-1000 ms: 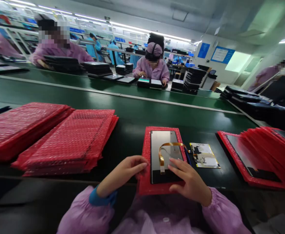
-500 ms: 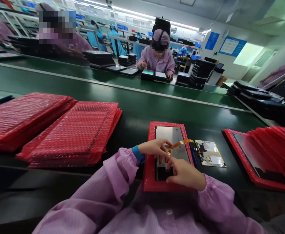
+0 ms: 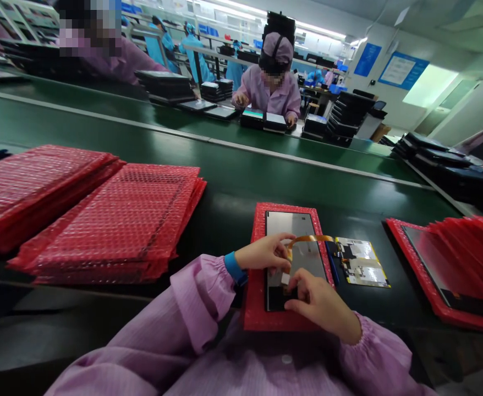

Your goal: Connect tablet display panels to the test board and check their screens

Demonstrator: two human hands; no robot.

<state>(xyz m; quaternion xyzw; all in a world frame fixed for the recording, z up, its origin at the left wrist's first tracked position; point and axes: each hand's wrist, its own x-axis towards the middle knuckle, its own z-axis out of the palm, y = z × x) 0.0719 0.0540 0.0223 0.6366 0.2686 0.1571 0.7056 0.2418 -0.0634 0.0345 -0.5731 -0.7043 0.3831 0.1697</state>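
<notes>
A tablet screen panel (image 3: 299, 221), silvery with a black lower band, lies face-down or back-up, I cannot tell which, on a red bubble-wrap bag (image 3: 262, 319) in front of me. My left hand (image 3: 264, 254) pinches the end of an orange flex cable (image 3: 313, 238) above the panel. The cable arches right to a small board-like battery pack (image 3: 363, 261) with silver and yellow-edged faces. Over the panel's lower part, my right hand (image 3: 318, 302) has thumb and forefinger apart, the forefinger beside a small white tab (image 3: 285, 279) below the cable end.
Stacks of red bubble-wrap bags (image 3: 113, 220) stand on the left. More red bags (image 3: 468, 264) with a panel lie at the right. A dark blue pen-like tool (image 3: 333, 267) rests beside the panel. Across the green bench (image 3: 225, 159), a co-worker (image 3: 272, 93) sits among stacked devices.
My right hand has drawn back a little down and right from my left, and its fingers have parted. The white tab now shows between the hands. The camera view has shifted slightly.
</notes>
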